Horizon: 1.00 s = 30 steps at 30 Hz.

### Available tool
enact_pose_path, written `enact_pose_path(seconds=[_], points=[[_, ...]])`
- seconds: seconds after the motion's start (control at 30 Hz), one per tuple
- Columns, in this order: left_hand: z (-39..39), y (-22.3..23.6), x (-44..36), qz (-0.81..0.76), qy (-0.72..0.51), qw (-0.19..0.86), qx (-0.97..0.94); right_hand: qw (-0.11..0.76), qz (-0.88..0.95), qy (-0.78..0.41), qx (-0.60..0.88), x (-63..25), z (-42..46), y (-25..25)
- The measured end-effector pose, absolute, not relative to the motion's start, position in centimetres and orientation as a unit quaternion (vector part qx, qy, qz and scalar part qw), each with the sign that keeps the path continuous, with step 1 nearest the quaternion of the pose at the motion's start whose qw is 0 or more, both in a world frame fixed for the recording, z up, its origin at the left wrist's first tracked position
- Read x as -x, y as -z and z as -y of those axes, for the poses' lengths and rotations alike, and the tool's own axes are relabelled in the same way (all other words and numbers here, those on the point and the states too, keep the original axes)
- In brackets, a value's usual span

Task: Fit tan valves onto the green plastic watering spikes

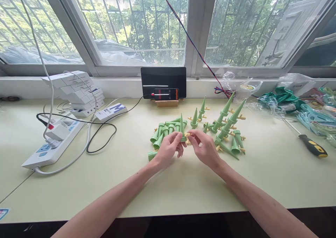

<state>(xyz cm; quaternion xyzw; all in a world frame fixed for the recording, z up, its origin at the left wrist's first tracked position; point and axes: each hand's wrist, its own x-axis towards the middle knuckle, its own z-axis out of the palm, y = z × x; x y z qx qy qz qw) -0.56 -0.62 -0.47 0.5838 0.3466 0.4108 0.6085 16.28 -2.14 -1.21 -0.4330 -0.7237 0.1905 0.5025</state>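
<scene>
My left hand (168,148) is closed round the base of a green plant watering spike (181,125), which stands point up. At the spike's right side, my right hand (205,148) pinches a small yellow valve (187,135); whether the valve sits fully in the spike, I cannot tell. Behind and left of my left hand lies a pile of green spikes (160,132) without visible valves. Past my right hand, several spikes with yellow valves (226,121) stand upright or lie stacked, some nested into one another.
A phone (166,94) leans against a dark tablet (164,78) at the back. On the left are a power strip (59,145), cables and stacked white boxes (78,91). A screwdriver (312,146) and plastic-wrapped bundles (282,100) lie on the right.
</scene>
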Motion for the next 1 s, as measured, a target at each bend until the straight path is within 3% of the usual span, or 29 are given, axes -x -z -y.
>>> enact_pose_path(seconds=[0.73,1.0], points=[[0.9,1.0,0.4,-0.317,-0.407,0.608,-0.604,0.487,0.764,-0.063,0.418,-16.8,1.9,1.8],[0.7,1.5,0.6,-0.290,-0.417,0.588,-0.630,0.482,0.774,-0.073,0.403,-16.7,2.3,1.4]])
